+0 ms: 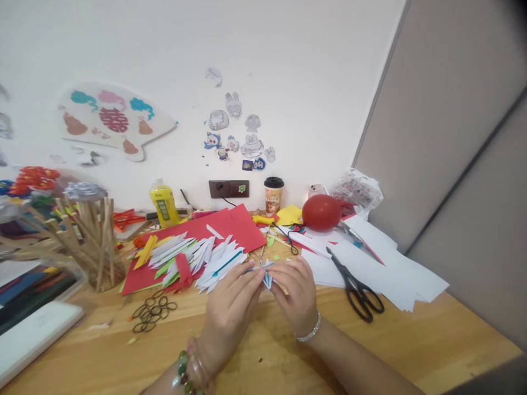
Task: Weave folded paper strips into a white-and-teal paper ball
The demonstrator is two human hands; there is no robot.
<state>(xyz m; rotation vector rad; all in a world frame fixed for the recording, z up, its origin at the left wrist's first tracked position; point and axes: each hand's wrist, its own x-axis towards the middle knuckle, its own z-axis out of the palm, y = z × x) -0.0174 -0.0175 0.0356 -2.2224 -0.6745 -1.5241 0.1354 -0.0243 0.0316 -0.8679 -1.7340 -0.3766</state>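
Folded paper piece [265,272], white with blue edging: held between both hands, just above the wooden worktop [255,351], at centre. Left hand [230,307]: fingertips pinching the piece's left side. Right hand [295,293]: fingers curled, pinching its right side; the two hands nearly touch. Pile of folded white paper pieces [197,258]: on a red sheet [234,225], just left of and beyond the hands. Black scissors [356,288]: right of the right hand, lying on white sheets [395,269]. Rubber bands [150,312]: on the worktop, left of the left hand. Red balloon [321,212]: far side, near the wall.
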